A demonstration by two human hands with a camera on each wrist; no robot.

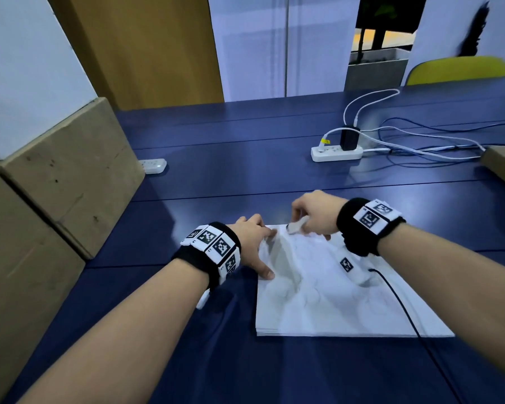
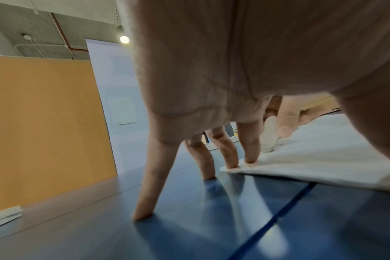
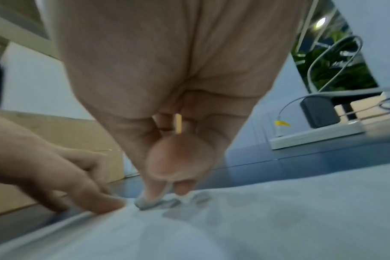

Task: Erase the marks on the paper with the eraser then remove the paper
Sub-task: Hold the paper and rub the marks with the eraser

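A white sheet of paper [image 1: 327,298] lies on the blue table [image 1: 216,176], on top of a thin stack. My right hand [image 1: 309,214] pinches a whitish eraser [image 1: 296,225] whose tip touches the paper's far left corner; in the right wrist view the eraser [image 3: 156,202] presses on the paper [image 3: 256,219]. My left hand [image 1: 254,243] spreads straight fingers at the sheet's left edge. In the left wrist view two fingertips [image 2: 252,158] press the paper's corner [image 2: 301,158], the others stand on the table. Marks on the sheet are too faint to make out.
Cardboard boxes [image 1: 56,185] stand along the left of the table. A white power strip [image 1: 337,153] with a black charger and several cables lies at the back right. Another strip [image 1: 153,165] lies near the boxes. A black cable [image 1: 405,310] crosses the paper's right side.
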